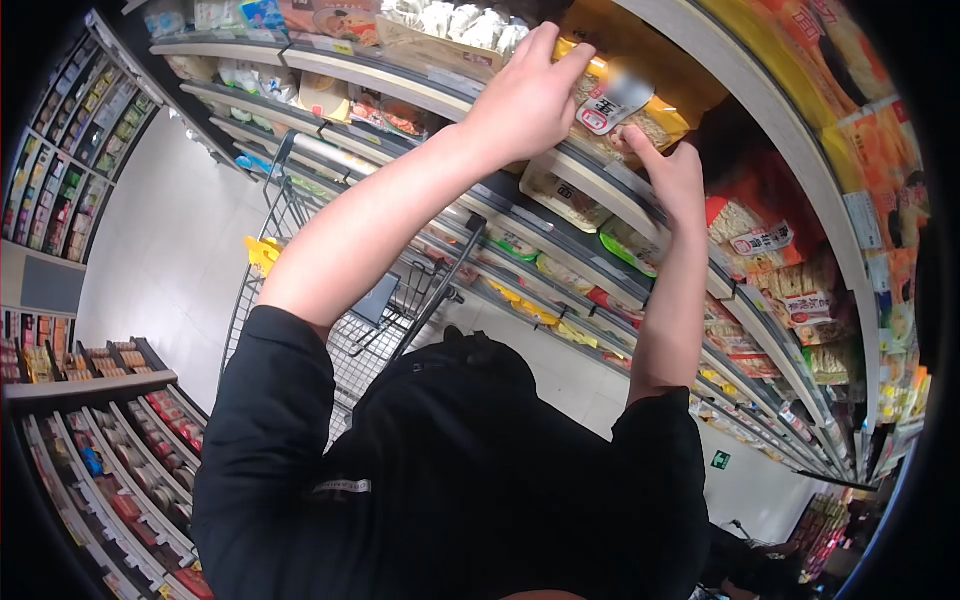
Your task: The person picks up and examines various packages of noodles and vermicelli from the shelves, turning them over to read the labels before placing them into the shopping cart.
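A yellow food packet (660, 114) with a clear window, showing pale contents that look like dried noodles, is at the shelf front near the top of the view. My left hand (527, 98) grips its left side, fingertips curled over the upper edge. At its lower right, my right hand (672, 172) presses the thumb against the front, with the other fingers hidden behind. Part of the packet's label is blurred. Just left of my left hand, a shelf box (440, 42) holds several white wrapped items.
A wire shopping cart (285, 205) stands at my left, beside the shelving. Red noodle packets (750, 235) sit on the shelf to the right of my right hand. Further shelves of goods (120, 450) line the left side, across a pale floor (150, 230).
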